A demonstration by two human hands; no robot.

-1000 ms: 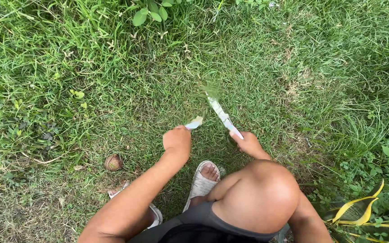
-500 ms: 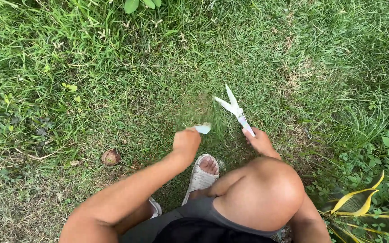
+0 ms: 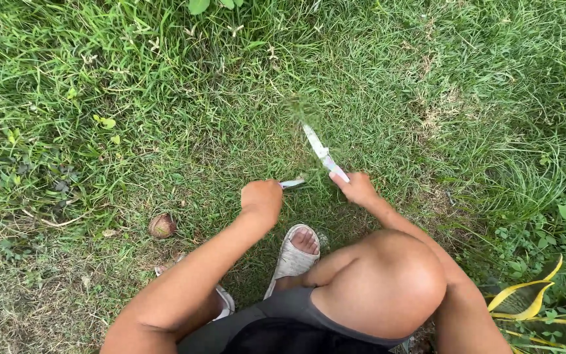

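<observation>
I squat over a lawn (image 3: pixel 185 111) and hold a pair of grass shears (image 3: pixel 319 153) with pale handles, one handle in each hand. My left hand (image 3: pixel 261 200) is closed on the left handle near my foot. My right hand (image 3: pixel 356 188) grips the right handle. The silvery blades are closed together and point up and left into the grass, their tips blurred among flying clippings.
My sandalled foot (image 3: pixel 294 253) and bare knee (image 3: pixel 388 282) are just below the hands. A small brown round husk (image 3: pixel 162 225) lies on the grass at left. Yellow-edged leaves (image 3: pixel 525 301) and weeds fill the lower right corner. Broad leaves stand at the top edge.
The shear blades, spread apart half a second ago, have snapped shut, as they were one second ago. Both hands have drawn closer together and grass bits fly at the tips.
</observation>
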